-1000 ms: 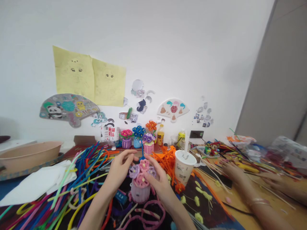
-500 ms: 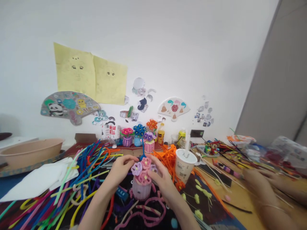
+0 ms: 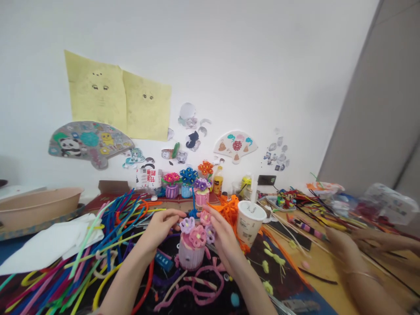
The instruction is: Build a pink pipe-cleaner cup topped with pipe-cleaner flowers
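Between my hands stands a small lilac pot (image 3: 190, 257) wrapped in fuzzy pipe cleaner. Pink and purple pipe-cleaner flowers with yellow centres fill its top. My left hand (image 3: 166, 224) is beside the purple flower (image 3: 187, 225) on the left, with fingers bent and apart, their tips partly behind the blooms. At the right, my right hand (image 3: 220, 227) closes around the upper pink flower (image 3: 205, 218); its thumb is mostly hidden. The lower pink flower (image 3: 197, 236) faces me at the front. Loose pink pipe cleaners (image 3: 197, 292) lie in front of the pot.
A heap of coloured pipe cleaners (image 3: 95, 249) spreads at left, by white paper sheets (image 3: 49, 247). A lidded cup with a straw (image 3: 251, 223) stands at right, near orange pipe cleaners (image 3: 229, 210). Finished flower pots (image 3: 188, 186) line the back. Another person's hands (image 3: 341, 245) work at far right.
The upper pink flower has shifted right and up with my right hand, parting from the lower pink one. My left hand stays beside the flowers. The view has shifted slightly.
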The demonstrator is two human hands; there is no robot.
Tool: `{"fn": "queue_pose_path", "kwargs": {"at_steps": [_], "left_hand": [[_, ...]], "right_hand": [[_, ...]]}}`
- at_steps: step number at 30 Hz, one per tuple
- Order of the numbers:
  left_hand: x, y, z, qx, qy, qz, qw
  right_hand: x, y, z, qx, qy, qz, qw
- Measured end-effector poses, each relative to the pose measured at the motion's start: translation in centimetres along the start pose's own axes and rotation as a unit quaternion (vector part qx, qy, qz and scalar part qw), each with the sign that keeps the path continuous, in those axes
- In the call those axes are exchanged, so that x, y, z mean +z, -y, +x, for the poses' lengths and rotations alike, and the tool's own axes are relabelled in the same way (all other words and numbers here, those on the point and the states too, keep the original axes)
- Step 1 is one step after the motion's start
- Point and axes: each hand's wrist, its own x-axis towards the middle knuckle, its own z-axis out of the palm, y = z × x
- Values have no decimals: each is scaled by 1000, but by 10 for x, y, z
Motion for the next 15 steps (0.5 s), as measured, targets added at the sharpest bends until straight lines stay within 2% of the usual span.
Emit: {"fn": "queue_pose_path", "kwargs": {"at_steps": [6, 12, 15], "left_hand": [[-1, -2, -2, -1, -5, -6, 1000], [-3, -3, -3, -2, -18, 10, 1000], [-4, -6, -4, 8, -27, 27, 999]], "right_hand": [[-10, 4, 4, -102, -103, -146, 979], [-33, 13, 5, -159, -253, -182, 937], [-42, 14, 3, -168, -297, -198, 919]]}}
